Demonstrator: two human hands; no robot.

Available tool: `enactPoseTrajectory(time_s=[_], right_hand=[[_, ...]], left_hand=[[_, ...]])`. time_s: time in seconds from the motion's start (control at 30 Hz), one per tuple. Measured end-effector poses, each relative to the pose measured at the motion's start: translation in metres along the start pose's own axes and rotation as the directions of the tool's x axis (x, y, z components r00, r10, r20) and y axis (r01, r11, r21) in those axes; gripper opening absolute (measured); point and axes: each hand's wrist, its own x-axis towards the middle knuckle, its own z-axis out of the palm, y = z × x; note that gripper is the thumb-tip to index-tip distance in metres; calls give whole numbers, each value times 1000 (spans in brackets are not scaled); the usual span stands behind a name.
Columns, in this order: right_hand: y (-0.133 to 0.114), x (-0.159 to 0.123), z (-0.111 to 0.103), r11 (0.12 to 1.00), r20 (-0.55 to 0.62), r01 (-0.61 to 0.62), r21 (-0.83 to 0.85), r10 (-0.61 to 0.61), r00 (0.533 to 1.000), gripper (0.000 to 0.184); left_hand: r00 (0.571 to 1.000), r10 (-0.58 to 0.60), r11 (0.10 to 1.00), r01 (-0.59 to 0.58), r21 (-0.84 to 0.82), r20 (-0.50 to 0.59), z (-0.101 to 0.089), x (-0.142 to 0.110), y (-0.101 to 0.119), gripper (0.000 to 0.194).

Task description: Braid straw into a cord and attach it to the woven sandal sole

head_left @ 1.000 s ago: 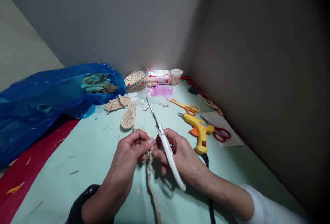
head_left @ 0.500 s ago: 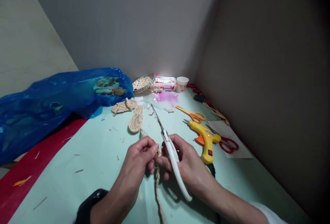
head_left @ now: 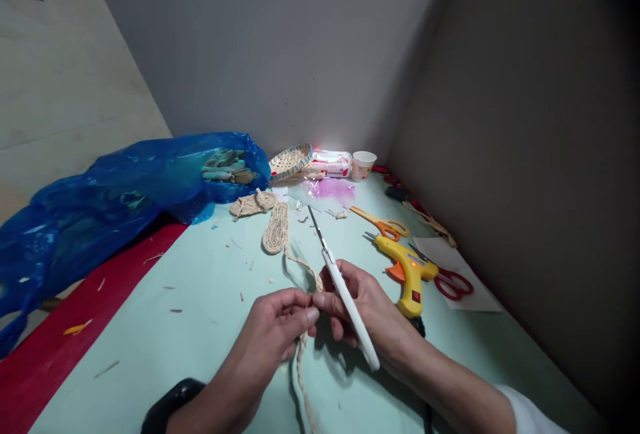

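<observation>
A thin braided cord (head_left: 301, 377) of pale straw runs from a flat coiled oval piece (head_left: 276, 229) to my hands, then down past the near edge of the picture. My left hand (head_left: 277, 327) is closed, pinching the cord between thumb and forefinger. Close beside it, my right hand (head_left: 370, 307) is closed around white-handled scissors (head_left: 347, 304), whose blades point away from me and look shut. The thumb and forefinger of that hand also touch the cord. A second coiled straw piece (head_left: 253, 204) lies further back, with a strap-like loop on it.
A yellow glue gun (head_left: 413, 274), orange scissors (head_left: 385, 224) and red-handled scissors (head_left: 454, 284) lie at right. Behind stand a paper cup (head_left: 363, 166), a woven basket (head_left: 291, 162) and a white-and-red packet (head_left: 333, 164). A blue plastic bag (head_left: 125, 177) fills the left. Straw scraps dot the green table.
My left hand has slid lower along the cord, while the right fingers stay near its thicker part. More cord shows, curving loosely, between the oval piece and my hands. The view has shifted slightly left.
</observation>
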Motion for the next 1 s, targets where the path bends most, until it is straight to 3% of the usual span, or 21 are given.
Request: enactPoseTrajectory(time_s=[0.23, 0.33, 0.4, 0.47, 0.57, 0.7, 0.83, 1.0], right_hand=[[-3, -1, -1, 998, 28, 32, -62, -31, 999, 37], [-5, -2, -10, 943, 10, 102, -317, -105, 994, 29], [-10, -5, -17, 781, 16, 196, -593, -232, 973, 24], [-17, -10, -23, 544, 99, 295, -786, -359, 928, 21], [-26, -19, -29, 303, 256, 393, -868, -405, 878, 25], [-27, -27, -35, 68, 321, 364, -929, -344, 883, 63], [-21, -25, -40, -73, 353, 346, -935, -281, 893, 78], [-16, -19, -45, -102, 379, 366, -925, -292, 878, 81]], left_hand=[[979, 49, 996, -31, 89, -199, -3, -10, 2, 26], [955, 94, 992, -66, 106, -281, -4, -15, 4, 29], [936, 131, 989, -101, 107, -327, -6, -17, 7, 27], [920, 152, 987, -121, 107, -362, -8, -18, 11, 26], [889, 171, 985, -138, 109, -424, -9, -19, 16, 22], [829, 208, 978, -177, 110, -519, -7, -20, 20, 11], [797, 156, 988, -127, 91, -584, -4, -22, 21, 16], [805, 220, 975, -195, 104, -552, -8, -22, 20, 19]])
